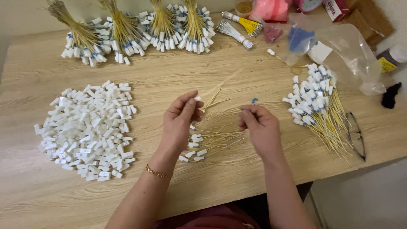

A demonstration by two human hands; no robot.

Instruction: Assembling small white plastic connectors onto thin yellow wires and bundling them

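A wooden table [237, 70] carries the work: at the left lies a broad heap of small white tags [87, 131], and along the far edge stand four tied bundles of yellow wires [135, 27] with white-and-blue tags at their ends. At the right, a loose pile of tagged yellow wires [320, 108] fans toward the near edge, with a pair of glasses [356, 135] just beside it and a small black object [391, 95] further right. Far right, a clear plastic bag [343, 53] lies crumpled with something blue and something white inside (what they are cannot be told), and a pink bag [271, 9] sits at the far edge. Between the hands, loose yellow wires [216, 135] and a few white tags are scattered on the wood. The left hand [180, 121] is raised, palm turned inward, fingers curled and pinching a white tag with thin yellow wires [214, 98] rising from it; a gold bracelet [157, 172] circles its wrist. The right hand [259, 127] is loosely closed, fingertips pinched on a fine wire, a small blue bead [254, 101] just beyond it.
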